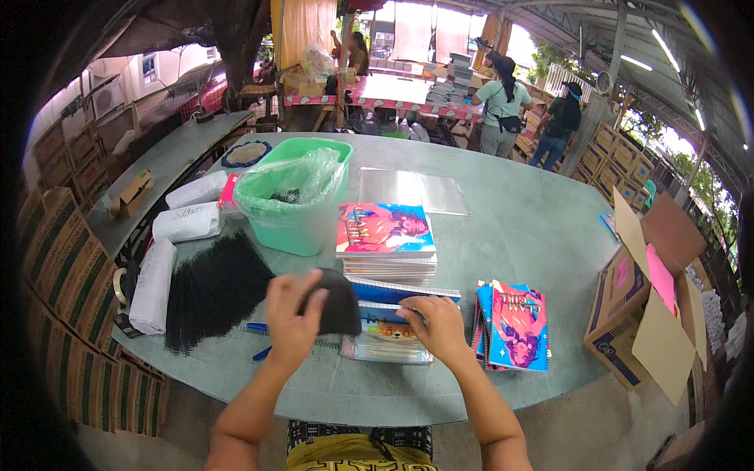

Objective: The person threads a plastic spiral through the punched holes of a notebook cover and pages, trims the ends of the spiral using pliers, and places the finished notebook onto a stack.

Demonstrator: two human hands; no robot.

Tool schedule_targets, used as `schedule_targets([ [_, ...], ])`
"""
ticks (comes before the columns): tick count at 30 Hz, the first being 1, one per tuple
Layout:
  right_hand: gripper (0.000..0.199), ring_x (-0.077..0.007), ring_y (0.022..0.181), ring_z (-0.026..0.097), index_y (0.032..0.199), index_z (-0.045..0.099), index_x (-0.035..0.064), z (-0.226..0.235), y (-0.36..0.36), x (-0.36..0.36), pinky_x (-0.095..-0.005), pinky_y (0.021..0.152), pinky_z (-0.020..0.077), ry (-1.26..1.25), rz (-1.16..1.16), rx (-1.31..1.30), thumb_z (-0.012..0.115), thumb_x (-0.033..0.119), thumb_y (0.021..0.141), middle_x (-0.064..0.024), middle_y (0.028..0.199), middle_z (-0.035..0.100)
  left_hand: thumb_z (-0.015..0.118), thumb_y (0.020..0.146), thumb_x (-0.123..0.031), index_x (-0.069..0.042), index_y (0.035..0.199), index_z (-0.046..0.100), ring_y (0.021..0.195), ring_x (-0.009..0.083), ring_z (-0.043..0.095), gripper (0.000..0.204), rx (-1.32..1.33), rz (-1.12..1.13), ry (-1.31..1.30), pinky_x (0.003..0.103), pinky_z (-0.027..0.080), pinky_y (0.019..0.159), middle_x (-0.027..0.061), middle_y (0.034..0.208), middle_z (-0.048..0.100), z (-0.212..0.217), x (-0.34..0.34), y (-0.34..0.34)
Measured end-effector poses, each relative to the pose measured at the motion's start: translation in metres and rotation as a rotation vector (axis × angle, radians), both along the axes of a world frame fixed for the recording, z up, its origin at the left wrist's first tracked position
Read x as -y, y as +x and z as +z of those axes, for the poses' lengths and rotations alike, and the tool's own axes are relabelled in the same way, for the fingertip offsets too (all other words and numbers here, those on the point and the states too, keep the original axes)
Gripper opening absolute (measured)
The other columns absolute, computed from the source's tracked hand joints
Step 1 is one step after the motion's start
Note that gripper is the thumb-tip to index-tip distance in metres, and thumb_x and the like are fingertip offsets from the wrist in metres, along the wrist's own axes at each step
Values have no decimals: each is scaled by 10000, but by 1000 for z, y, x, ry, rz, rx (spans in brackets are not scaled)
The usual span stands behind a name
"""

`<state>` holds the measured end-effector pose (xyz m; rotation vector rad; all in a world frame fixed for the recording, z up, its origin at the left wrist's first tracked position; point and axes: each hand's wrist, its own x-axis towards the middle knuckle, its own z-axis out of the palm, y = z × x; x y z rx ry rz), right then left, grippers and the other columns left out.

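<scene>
- While a blue notebook point(404, 291) is standing partly opened on the near part of the desk point(542, 212), in the middle, the right hand point(440, 323) is pinching its edge between thumb and fingers.
- Left of it, the left hand point(287, 323) is gripping a black curved piece point(339, 302); as this piece is blurring, I cannot tell its exact kind.
- Just below the blue notebook, a pile of notebooks with a cartoon animal cover point(389, 349) is lying.
- Behind it, a taller notebook stack point(385, 231) is showing a red and blue illustrated cover.
- To the right, another notebook pile point(516, 326) is lying slightly fanned.
- To the left, many black coils point(216, 292) are lying in a wide bundle, near white wrapped packages point(187, 222).
- Farther back, a green bin point(292, 228) is holding a clear plastic bag, and clear sheets point(412, 191) are lying beside it.
- At the right side, an open cardboard box point(616, 302) is standing with its flaps spreading.
</scene>
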<state>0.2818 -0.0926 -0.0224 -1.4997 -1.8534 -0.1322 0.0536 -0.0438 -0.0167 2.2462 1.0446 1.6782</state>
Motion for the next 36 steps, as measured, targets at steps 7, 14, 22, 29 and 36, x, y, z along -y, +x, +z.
schedule_targets([
  [7, 87, -204, 691, 606, 839, 673, 130, -3, -8, -2, -343, 625, 393, 27, -16, -13, 659, 195, 781, -30, 750, 657, 691, 694, -11, -110, 1023, 637, 779, 268, 556, 348, -111, 34, 115, 348, 465, 662, 108, 855, 539, 17, -1, -12],
  [14, 81, -190, 634, 560, 842, 659, 127, -5, -18, -2, -336, 588, 359, 70, 11, -4, 651, 165, 771, -14, 650, 591, 716, 674, -28, -148, 1007, 674, 715, 214, 561, 356, 16, 25, 96, 307, 479, 607, 64, 861, 551, 8, 6, -6],
  [22, 114, -204, 719, 563, 904, 633, 128, -6, -16, 2, -348, 639, 361, 61, -2, 39, 603, 130, 794, -23, 746, 602, 670, 734, -83, -177, 1012, 671, 730, 213, 566, 293, 37, 25, 106, 333, 472, 621, 59, 825, 525, 23, 4, 5],
  [29, 123, -229, 762, 586, 913, 643, 115, 10, -2, 16, -338, 695, 412, 13, -48, 96, 612, 150, 799, -50, 804, 626, 683, 715, -69, -151, 995, 668, 723, 241, 558, 292, -122, -157, -11, 344, 467, 637, 73, 821, 537, 8, 7, 20],
  [36, 183, -173, 792, 625, 954, 675, 48, -19, 44, 17, -287, 708, 475, -212, 120, -630, 677, 144, 798, -74, 885, 678, 687, 712, -75, -135, 985, 669, 811, 252, 568, 280, -223, -277, -210, 345, 468, 725, 91, 849, 549, 9, 9, 35],
])
